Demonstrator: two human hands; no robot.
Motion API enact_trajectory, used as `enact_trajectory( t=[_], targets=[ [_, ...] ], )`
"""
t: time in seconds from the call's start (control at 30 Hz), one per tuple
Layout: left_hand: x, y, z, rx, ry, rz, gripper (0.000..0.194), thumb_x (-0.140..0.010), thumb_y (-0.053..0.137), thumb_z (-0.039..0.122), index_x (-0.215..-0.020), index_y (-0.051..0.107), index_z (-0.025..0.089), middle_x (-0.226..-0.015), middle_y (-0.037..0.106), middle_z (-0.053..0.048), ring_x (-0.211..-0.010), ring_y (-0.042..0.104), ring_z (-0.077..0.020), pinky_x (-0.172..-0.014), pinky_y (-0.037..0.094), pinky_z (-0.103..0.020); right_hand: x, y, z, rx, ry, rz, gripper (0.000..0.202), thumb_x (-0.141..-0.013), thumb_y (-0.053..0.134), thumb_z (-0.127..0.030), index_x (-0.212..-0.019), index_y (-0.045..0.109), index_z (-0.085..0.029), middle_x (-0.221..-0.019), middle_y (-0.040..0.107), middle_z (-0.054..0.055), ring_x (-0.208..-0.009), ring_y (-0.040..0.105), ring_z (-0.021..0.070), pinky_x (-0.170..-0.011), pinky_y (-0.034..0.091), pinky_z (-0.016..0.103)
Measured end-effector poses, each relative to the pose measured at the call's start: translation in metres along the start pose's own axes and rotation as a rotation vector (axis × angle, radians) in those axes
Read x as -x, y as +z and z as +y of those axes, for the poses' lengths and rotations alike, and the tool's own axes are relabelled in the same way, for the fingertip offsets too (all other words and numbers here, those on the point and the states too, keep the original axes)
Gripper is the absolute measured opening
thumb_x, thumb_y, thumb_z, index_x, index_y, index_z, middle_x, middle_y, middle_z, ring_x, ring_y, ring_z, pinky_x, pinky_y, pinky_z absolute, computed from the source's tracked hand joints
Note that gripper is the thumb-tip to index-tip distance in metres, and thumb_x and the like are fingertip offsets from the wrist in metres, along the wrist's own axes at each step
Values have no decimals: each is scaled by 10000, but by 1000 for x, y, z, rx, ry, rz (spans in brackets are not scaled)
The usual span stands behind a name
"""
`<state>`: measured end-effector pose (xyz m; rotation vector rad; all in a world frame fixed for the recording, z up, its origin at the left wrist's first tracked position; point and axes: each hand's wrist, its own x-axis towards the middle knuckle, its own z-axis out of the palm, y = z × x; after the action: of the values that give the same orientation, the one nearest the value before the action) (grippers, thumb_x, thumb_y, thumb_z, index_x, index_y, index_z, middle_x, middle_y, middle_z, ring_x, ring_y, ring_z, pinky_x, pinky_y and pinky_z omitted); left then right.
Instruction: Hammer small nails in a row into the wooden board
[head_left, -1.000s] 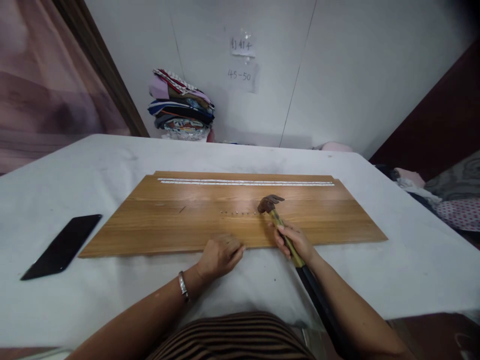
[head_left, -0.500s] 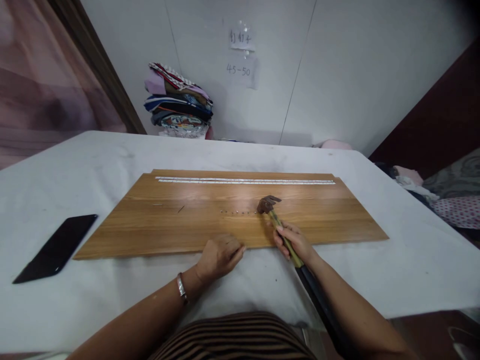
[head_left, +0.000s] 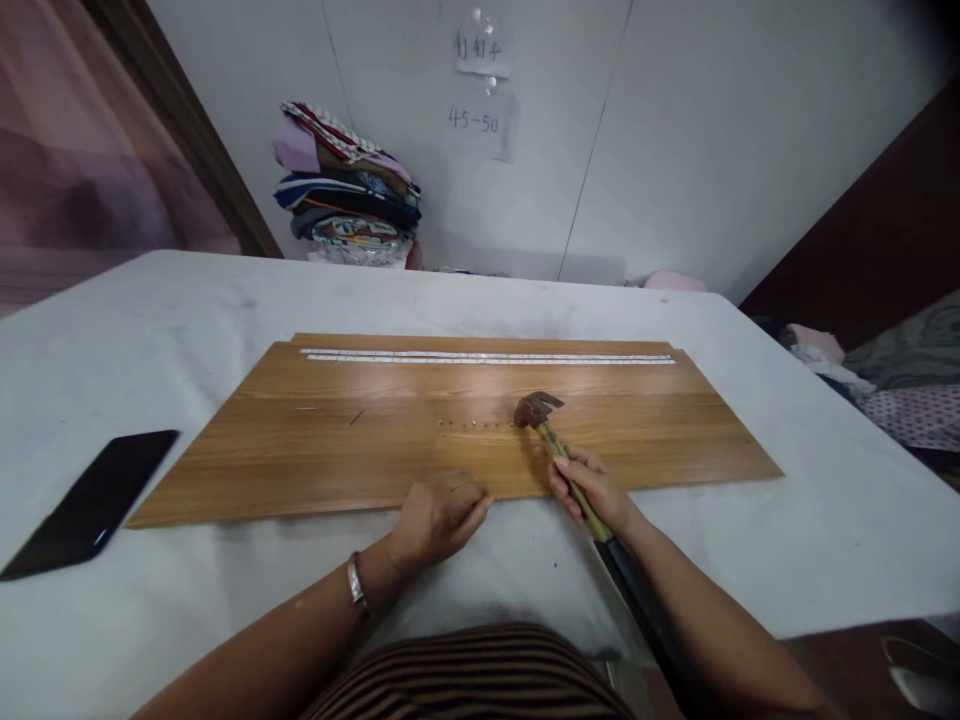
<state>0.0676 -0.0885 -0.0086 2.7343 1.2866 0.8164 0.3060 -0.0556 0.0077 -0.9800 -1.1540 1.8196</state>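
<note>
Right of centre in the frame, the right hand (head_left: 596, 490) has fingers wrapped around the hammer (head_left: 606, 548), head beside small nails (head_left: 474, 423) on the board (head_left: 247, 455). A slip leftward could bruise the left hand (head_left: 437, 518), curled at lower centre, contents hidden; a glancing blow might bend nails.

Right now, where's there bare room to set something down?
Bare tabletop shows right of the board, and bare wood between the hammer and the board's right edge. Crowded: mid-board, with small nails, the left hand at the near edge, the right hand gripping the hammer; and far left, a black slab.
</note>
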Motion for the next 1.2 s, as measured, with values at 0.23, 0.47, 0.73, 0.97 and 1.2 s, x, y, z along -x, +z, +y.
enact_trajectory(
  t=[0.23,0.47,0.73,0.97,1.2],
  targets=[
    [1,1,-1,21,-4,-10,296,-917,415,262,-673,559,175,-600,562,-4,-565,514,-121,-549,358,-246,0,-2,1,-38,-23,3,340,-810,591,-409,-1016,551,-141,-549,495,-70,-287,352,32,-261,266,154],
    [0,1,-1,30,-2,-7,284,-911,432,256,-669,556,174,-604,562,0,-564,518,-120,-552,365,-246,-1,-3,2,-10,-9,0,349,-807,589,-422,-1004,548,-138,-547,492,-71,-289,354,34,-261,282,157],
    [1,2,-2,17,-7,-1,287,-906,438,262,-656,549,175,-594,552,-1,-564,509,-121,-547,347,-245,1,-1,-1,-26,-25,-3,342,-802,593,-420,-998,549,-144,-550,488,-74,-290,349,32,-262,273,158],
    [0,0,0,-9,-5,10,302,-908,432,254,-641,548,175,-583,553,-1,-551,504,-116,-542,346,-244,0,1,-1,-9,8,10,342,-791,601,-420,-986,559,-142,-534,488,-76,-281,344,33,-261,277,161],
    [0,1,-1,-4,-13,-6,308,-912,428,269,-640,539,177,-592,558,1,-556,511,-118,-551,350,-247,0,-1,0,-33,-25,-7,326,-808,587,-409,-998,553,-146,-544,487,-77,-286,353,33,-262,277,155]
  ],
)
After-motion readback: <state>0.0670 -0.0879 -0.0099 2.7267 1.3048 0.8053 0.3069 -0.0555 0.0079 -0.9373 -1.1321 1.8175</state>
